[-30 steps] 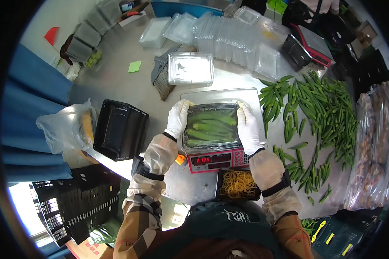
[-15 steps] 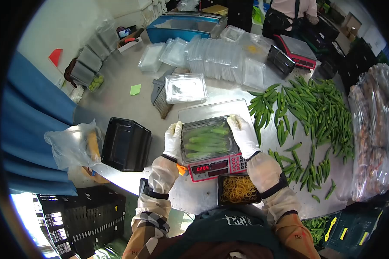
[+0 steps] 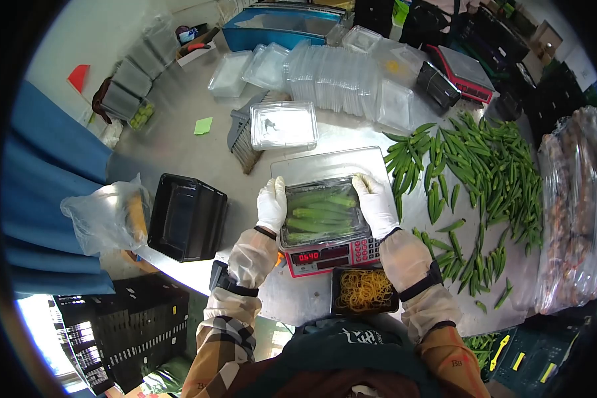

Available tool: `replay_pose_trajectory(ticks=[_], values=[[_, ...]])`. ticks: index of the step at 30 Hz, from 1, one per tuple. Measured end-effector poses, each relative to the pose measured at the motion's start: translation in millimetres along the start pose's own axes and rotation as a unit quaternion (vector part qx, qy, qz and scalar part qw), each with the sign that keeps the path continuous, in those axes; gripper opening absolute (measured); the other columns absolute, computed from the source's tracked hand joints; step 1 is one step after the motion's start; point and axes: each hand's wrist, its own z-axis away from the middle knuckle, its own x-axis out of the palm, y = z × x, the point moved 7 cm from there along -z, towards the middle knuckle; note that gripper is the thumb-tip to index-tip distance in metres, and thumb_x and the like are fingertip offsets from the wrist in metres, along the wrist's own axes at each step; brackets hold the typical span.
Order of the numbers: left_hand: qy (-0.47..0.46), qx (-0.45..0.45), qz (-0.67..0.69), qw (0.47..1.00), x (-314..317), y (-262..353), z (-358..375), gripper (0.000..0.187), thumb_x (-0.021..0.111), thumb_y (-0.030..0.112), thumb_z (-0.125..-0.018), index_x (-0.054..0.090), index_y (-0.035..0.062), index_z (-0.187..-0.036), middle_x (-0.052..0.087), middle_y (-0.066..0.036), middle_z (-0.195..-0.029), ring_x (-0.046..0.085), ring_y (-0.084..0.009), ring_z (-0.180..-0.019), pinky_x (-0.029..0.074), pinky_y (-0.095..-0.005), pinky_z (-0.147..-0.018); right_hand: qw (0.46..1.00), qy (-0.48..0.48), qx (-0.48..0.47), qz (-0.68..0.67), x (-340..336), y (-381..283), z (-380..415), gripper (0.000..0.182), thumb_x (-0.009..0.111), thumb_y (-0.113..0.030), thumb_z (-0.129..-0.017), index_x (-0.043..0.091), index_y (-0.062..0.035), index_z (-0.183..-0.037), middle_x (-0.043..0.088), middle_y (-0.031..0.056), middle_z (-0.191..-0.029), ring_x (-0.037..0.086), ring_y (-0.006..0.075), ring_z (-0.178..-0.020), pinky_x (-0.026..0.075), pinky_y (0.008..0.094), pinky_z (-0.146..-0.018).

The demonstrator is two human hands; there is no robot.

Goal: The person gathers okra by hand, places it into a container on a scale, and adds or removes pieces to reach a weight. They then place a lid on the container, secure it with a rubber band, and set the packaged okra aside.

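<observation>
A lidded plastic box of okra (image 3: 322, 211) rests on the red digital scale (image 3: 305, 268), whose display reads about 0.640. My left hand (image 3: 272, 205), in a white glove, grips the box's left edge with its fingers at the upper left corner. On the other side my right hand (image 3: 373, 202), gloved too, holds the upper right edge. The clear lid lies over the green pods. Just in front of the scale is a black tray of yellow rubber bands (image 3: 363, 290).
Loose okra (image 3: 484, 179) is heaped on the right. Behind the scale lie a clear lid stack (image 3: 331, 76), a clear box (image 3: 283, 125) and a brush (image 3: 244, 136). Black trays (image 3: 187, 217) stand left beside a plastic bag (image 3: 109, 215). A second scale (image 3: 461, 73) sits at back right.
The scale display has gone from about 0.295 to 0.640. My left hand has shifted slightly right along the box's edge, while both hands stay on it. The view has tilted slightly.
</observation>
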Motion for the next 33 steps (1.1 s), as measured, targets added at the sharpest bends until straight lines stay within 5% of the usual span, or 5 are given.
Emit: replay_pose_trajectory(ticks=[8,13,19,26,33], values=[[0.052,0.012,0.024,0.998,-3.0,-4.5,6.2,0.043,0.048,0.031,-0.099,0.062,-0.0077,-0.11,0.065,-0.03,-0.095,0.061,-0.0465,-0.092,0.048,-0.0489,-0.082,0.997,0.022,0.059,-0.043,-14.7,23.3,14.2,0.033,0.063,-0.034,-0.094,0.071,-0.0071,-0.11,0.072,0.0065,-0.089,0.064,0.0118,-0.08,0.048,0.027,-0.077],[0.062,0.037,-0.013,0.997,-9.9,10.8,10.6,0.04,0.049,0.031,-0.099,0.062,-0.0073,-0.104,0.065,-0.029,-0.088,0.061,-0.0466,-0.087,0.048,-0.0502,-0.077,0.963,-0.026,0.159,-0.218,-5.5,7.3,-0.4,0.029,0.065,-0.026,-0.093,0.07,0.0017,-0.102,0.067,0.0013,-0.083,0.056,0.0072,-0.075,0.046,0.0237,-0.07],[0.092,0.064,-0.006,0.994,-10.2,13.7,10.2,0.036,0.048,0.028,-0.099,0.062,-0.0047,-0.093,0.064,-0.028,-0.081,0.06,-0.0462,-0.081,0.046,-0.0517,-0.071,0.991,0.024,0.061,-0.113,-11.0,-5.1,-5.4,0.033,0.065,-0.03,-0.093,0.067,0.0021,-0.101,0.069,0.007,-0.081,0.059,0.0106,-0.072,0.046,0.0255,-0.068],[0.093,0.073,-0.036,0.992,-11.8,27.1,12.1,0.034,0.047,0.026,-0.099,0.062,-0.0035,-0.091,0.063,-0.027,-0.076,0.059,-0.0464,-0.076,0.045,-0.051,-0.067,0.996,-0.005,0.087,0.021,-15.6,-64.3,7.0,0.029,0.067,-0.027,-0.091,0.065,0.0019,-0.092,0.061,0.0018,-0.073,0.05,0.0082,-0.064,0.044,0.0261,-0.061],[0.024,-0.004,0.122,0.992,-16.3,22.4,11.0,0.032,0.052,0.028,-0.1,0.059,-0.0024,-0.094,0.062,-0.015,-0.077,0.057,-0.0264,-0.069,0.048,-0.0357,-0.069,0.994,-0.033,0.085,-0.064,-5.5,-28.5,-4.7,0.022,0.067,-0.023,-0.092,0.066,-0.0015,-0.093,0.055,-0.0063,-0.073,0.045,0.0048,-0.066,0.04,0.0223,-0.06]])
